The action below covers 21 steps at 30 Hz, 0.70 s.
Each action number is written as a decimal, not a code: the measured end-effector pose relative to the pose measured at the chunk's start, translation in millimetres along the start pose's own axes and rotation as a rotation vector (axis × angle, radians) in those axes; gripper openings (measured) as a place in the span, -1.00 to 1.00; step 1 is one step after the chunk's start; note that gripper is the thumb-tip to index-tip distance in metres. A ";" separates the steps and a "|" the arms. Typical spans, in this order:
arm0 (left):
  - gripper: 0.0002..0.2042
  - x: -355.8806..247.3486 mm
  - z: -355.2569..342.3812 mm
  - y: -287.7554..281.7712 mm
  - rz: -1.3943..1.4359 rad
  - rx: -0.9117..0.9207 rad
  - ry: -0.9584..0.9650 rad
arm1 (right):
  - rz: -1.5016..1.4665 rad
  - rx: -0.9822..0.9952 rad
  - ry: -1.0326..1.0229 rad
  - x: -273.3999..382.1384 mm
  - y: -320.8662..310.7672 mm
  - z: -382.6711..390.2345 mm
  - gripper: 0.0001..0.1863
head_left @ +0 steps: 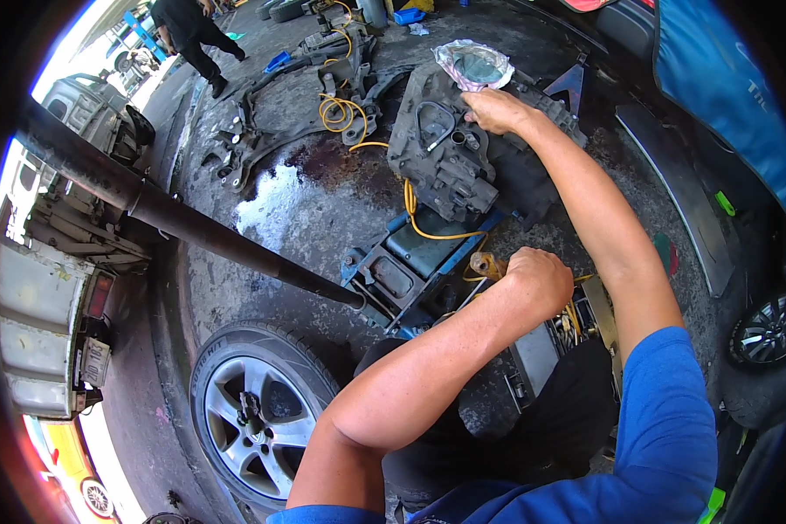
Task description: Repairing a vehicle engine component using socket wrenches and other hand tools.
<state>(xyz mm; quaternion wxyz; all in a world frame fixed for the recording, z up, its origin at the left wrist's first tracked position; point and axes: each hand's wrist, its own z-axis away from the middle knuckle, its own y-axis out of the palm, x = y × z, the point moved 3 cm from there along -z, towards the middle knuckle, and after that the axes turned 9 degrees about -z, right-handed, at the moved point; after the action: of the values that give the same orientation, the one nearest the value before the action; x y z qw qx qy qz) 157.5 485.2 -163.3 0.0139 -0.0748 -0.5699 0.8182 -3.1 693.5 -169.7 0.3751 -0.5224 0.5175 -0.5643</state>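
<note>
My right hand (495, 112) is closed at the near edge of a shallow round dish (476, 63) with crumpled pale wrapping, above the back of a large grimy metal housing (437, 166), apparently a transmission case. My left hand (535, 281) is closed around a tan cylindrical object (485, 265), partly hidden by my fingers, above an open toolbox (537, 354). The housing rests near a blue floor jack (410, 253), whose long dark handle (210, 231) runs to the upper left. A yellow hose (445, 234) loops below the housing.
A loose wheel (262, 410) lies at the lower left. Subframe parts (244, 148) and coiled hose lie behind. Another person (192, 35) in dark clothes stands at the upper left. A pale truck body (44, 323) is at the left, a blue fender cover (716, 96) at the right.
</note>
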 end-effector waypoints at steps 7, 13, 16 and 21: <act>-0.77 -2.8 1.6 -5.1 -0.008 0.036 0.024 | 0.005 -0.046 -0.034 -9.4 7.4 1.5 -0.60; -0.77 2.2 4.3 -3.5 0.003 0.044 0.010 | -0.040 -0.029 0.071 3.8 8.5 1.5 -0.71; -0.77 -1.3 2.9 -5.8 -0.007 0.035 0.026 | -0.049 -0.030 0.046 -3.2 7.7 1.8 -0.70; -0.77 5.8 4.0 -2.0 0.010 0.052 -0.004 | 0.071 -0.062 0.164 13.7 19.0 4.2 -0.64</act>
<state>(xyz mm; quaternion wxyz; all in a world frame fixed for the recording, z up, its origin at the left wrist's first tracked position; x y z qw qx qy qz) 151.1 482.8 -160.7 0.0107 -0.0758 -0.5482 0.8328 -3.6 676.0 -185.9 0.3349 -0.4672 0.5821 -0.5751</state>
